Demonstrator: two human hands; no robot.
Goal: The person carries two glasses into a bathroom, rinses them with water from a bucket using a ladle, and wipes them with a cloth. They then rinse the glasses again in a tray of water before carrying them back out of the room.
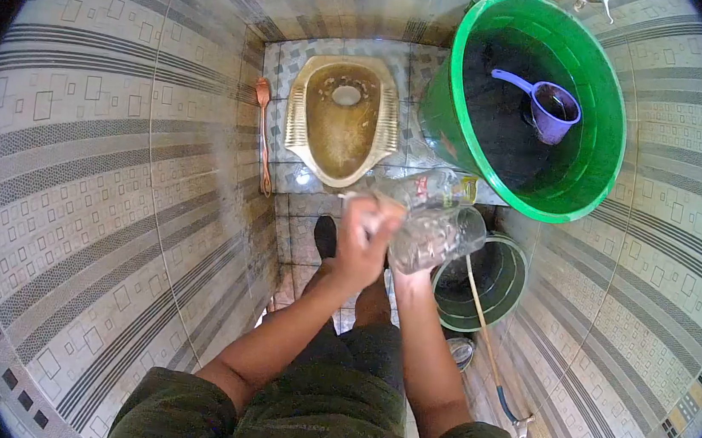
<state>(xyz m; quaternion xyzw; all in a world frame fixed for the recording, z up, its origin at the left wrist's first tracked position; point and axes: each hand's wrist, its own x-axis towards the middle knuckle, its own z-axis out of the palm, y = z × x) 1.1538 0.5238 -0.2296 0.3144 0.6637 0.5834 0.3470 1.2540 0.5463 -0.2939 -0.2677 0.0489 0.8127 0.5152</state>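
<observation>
My right hand (415,274) holds a clear, see-through jar (439,238) in front of me, its round rim facing right. The fingers are mostly hidden at the jar. Just above it is a second clear container (433,188) with red and yellow-green print, overlapping the jar in this view. Closed and smeared by motion, my left hand (361,239) is left of the jar. A small light-brown piece with a pale edge (388,207) shows at its fingers; I cannot tell what it is.
A squat toilet (343,124) is set in the tiled floor, with an orange-brown brush (264,129) on its left. At right stands a big green tub (457,102) of dark water with a purple dipper (554,112). Below it are a dark bucket (520,275) and a long-handled stick (482,318).
</observation>
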